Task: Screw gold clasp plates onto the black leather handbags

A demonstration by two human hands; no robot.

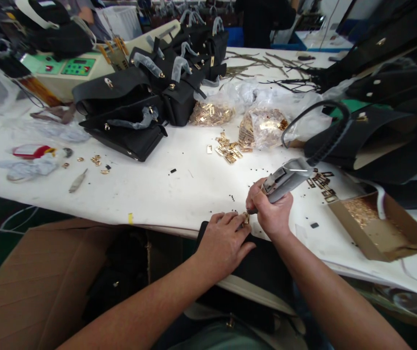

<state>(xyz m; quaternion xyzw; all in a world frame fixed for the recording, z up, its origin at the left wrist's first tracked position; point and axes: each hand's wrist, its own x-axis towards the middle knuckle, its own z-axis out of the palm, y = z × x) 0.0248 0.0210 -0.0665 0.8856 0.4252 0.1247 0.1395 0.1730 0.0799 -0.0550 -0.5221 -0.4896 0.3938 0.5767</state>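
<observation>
My right hand (274,214) is wrapped round a grey electric screwdriver (289,178) with a black cable, its tip pointing down to the left. The tip meets or nearly meets a small gold metal fitting (246,220) at the table's front edge. My left hand (225,239) lies with its fingers stretched out over a black leather handbag (267,265), fingertips beside the gold fitting. Part of the bag rests on the edge and the rest hangs over my lap. Whether the left fingers pinch the fitting is hard to see.
Black handbags (128,121) with wrapped handles stand at the back left. Plastic bags of gold fittings (261,126) and a loose pile (228,148) lie mid-table. At right is a cardboard box (387,233) of small gold parts. A large carton (41,282) stands below left.
</observation>
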